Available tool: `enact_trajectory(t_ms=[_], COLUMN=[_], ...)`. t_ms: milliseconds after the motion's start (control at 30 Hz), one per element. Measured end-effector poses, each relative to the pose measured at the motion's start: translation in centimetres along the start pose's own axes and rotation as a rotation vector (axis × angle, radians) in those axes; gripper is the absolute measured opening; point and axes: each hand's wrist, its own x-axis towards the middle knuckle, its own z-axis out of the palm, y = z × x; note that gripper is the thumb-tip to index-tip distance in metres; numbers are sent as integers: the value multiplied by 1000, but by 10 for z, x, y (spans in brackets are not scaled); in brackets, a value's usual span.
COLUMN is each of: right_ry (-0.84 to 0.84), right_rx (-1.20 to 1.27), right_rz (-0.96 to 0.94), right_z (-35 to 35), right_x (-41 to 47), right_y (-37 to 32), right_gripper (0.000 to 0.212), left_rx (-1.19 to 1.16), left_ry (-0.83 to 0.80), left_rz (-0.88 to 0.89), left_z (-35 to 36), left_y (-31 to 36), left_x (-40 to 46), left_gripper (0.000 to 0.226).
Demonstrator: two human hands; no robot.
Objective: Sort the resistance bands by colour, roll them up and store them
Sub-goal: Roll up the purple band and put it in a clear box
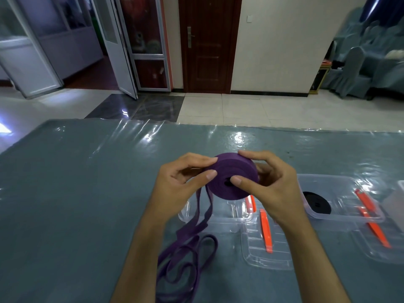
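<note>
Your two hands hold the purple resistance band roll [231, 179] above the desk [87, 182], just below the centre of the frame. Your left hand [181, 182] pinches the roll's left edge between thumb and fingertips. Your right hand [266, 184] grasps its right side, fingers curled over the top and thumb pressed on the near face beside the core hole.

The roll is only partly wound. A loose tail [188, 250] drops from its underside and lies in slack loops on the desk at lower centre.

A black rolled band [316, 203] sits in the clear storage box [341, 217] at the right. A second clear tray [220, 215] lies directly under your hands, and flat clear lids with orange clips [266, 232] lie in front of both. Whether the tray under your hands holds anything cannot be told, as hands and roll cover it.

Judgement on handling: the band appears flat, soft and light, with some rubbery grip. A wound roll of this kind is likely to spring loose if pressure comes off the faces. Keep thumb and fingers across both flat faces, not on the outer wrap alone. Feed the tail under light tension so the layers stack evenly.
</note>
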Motion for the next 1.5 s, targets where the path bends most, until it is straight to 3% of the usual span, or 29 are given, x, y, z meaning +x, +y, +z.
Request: enact_trajectory(t_ms=[133, 233, 500, 600, 733, 833, 933, 1067, 1133, 1300, 1500], right_ry=[-48, -141, -70, -120, -105, -39, -94, -218, -227, -85, -264], right_rx=[-36, -35, -10, -65, -55, -2, -69, -127, -189, -95, -136], right_rz=[100, 96, 63, 115, 10, -34, -8, 33, -13, -4, 113], right_z=[6, 2, 1, 2, 2, 3, 3, -4, -9, -14, -17], right_x=[-1, 2, 0, 2, 1, 0, 0, 2, 3, -1, 0], right_y=[6, 3, 4, 6, 4, 6, 11, 10, 6, 7, 6], right_gripper=[52, 59, 47, 49, 48, 44, 43, 55, 51, 47, 59], left_rx=[123, 115, 118, 113, 23, 38, 122, 138, 97, 96, 185], left_ry=[-26, 22, -122, -93, -13, -57, -125, 13, 32, -150, -50], left_rz=[66, -2, -55, -42, -104, -100, -61, -78, -97, -74, -50], left_z=[-2, 2, -10, -3, 0, -4, -4, 1, 1, -3, -3], left_y=[1, 2, 2, 5, 6, 6, 6, 5, 2, 2, 1], left_x=[1, -1, 0, -1, 0, 0, 0, -2, -5, -3, -4], left_gripper=[21, 24, 29, 25, 24, 28, 28, 27, 24, 36, 28])
